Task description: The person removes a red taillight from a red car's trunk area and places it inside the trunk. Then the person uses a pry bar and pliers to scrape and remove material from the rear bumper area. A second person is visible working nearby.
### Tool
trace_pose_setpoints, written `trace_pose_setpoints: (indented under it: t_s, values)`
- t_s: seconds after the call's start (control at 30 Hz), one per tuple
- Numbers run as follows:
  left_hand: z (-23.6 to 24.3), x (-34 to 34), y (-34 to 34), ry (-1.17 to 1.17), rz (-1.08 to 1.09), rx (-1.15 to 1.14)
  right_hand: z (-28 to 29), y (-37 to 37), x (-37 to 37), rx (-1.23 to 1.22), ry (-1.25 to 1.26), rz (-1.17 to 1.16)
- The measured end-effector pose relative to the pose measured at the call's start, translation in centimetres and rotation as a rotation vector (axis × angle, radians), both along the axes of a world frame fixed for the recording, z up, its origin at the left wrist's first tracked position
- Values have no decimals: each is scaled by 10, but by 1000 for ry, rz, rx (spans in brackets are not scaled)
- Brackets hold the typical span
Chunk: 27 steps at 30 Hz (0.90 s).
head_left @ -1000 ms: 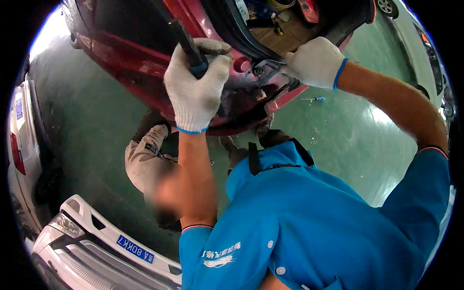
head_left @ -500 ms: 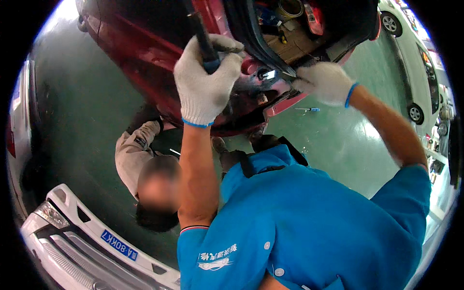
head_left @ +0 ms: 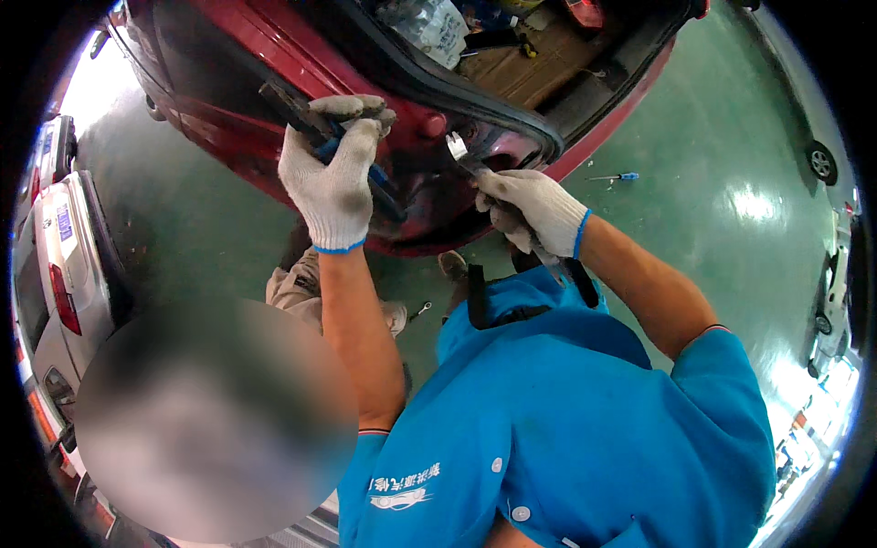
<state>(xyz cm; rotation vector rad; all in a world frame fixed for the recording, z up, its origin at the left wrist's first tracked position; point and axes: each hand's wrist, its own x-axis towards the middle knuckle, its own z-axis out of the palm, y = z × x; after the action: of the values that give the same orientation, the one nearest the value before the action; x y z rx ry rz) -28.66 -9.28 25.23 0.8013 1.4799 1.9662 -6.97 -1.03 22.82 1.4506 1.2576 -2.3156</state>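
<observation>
A white knitted glove with a blue cuff covers my left hand (head_left: pixel 333 173). Its fingers are wrapped round a long dark bar-like tool (head_left: pixel 388 199) with blue parts, slanting across the palm beside the red car's rear panel (head_left: pixel 265 36). My right hand (head_left: pixel 539 205), gloved the same way, is closed on a slim metal tool (head_left: pixel 456 146). The bright, notched-looking end of that tool points at the body corner below the open boot, and its other end shows under the palm. Whether this end touches the metal cannot be made out.
The boot (head_left: pixel 539 78) holds a plastic bag (head_left: pixel 425 27), cardboard and small tools. A blue-handled screwdriver (head_left: pixel 626 176) and a wrench (head_left: pixel 421 310) lie on the green floor. A co-worker (head_left: pixel 297 288) is close at my left. Cars (head_left: pixel 68 228) stand on both sides.
My right hand has come away from the boot edge toward me, with the metal tool now showing. The bar in my left hand has tilted over. The co-worker's head is nearer; the view has shifted.
</observation>
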Motion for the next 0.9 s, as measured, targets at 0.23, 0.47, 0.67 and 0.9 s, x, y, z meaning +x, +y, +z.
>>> trace_pose_setpoints:
  t_s: [0.23, 0.47, 0.67, 0.9]
  values:
    - [3, 3, -3, 18, 17, -17, -13, -12, 0, -418, 279, -317]
    - [-1, 4, -4, 6, 7, -13, -22, -14, 21, -303, 184, -481]
    - [-2, 3, -3, 26, 24, -12, -16, -19, 29, -136, 120, -208]
    - [0, 5, 1, 120, 57, -45, -20, -32, 10, -209, 228, -293]
